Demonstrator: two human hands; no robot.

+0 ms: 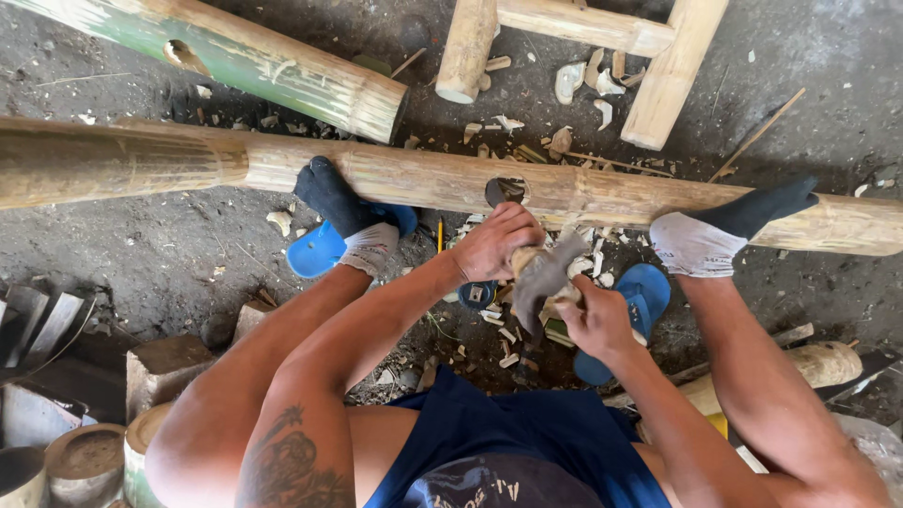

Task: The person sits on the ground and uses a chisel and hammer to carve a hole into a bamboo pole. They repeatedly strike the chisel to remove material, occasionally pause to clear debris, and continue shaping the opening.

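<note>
My left hand is closed around the top of a short pale wooden piece. A broad dark grey blade lies against that piece, and my right hand grips its lower end just below. Both hands are held between my knees, just in front of a long bamboo pole that lies across the ground. The pole has a dark hole cut in it, right above my left hand. My socked feet rest against the pole, each above a blue sandal.
Pale wood chips litter the ground under my hands. A green bamboo section lies at the back left and a bamboo frame at the back right. Cut bamboo stumps and wood blocks stand at the left.
</note>
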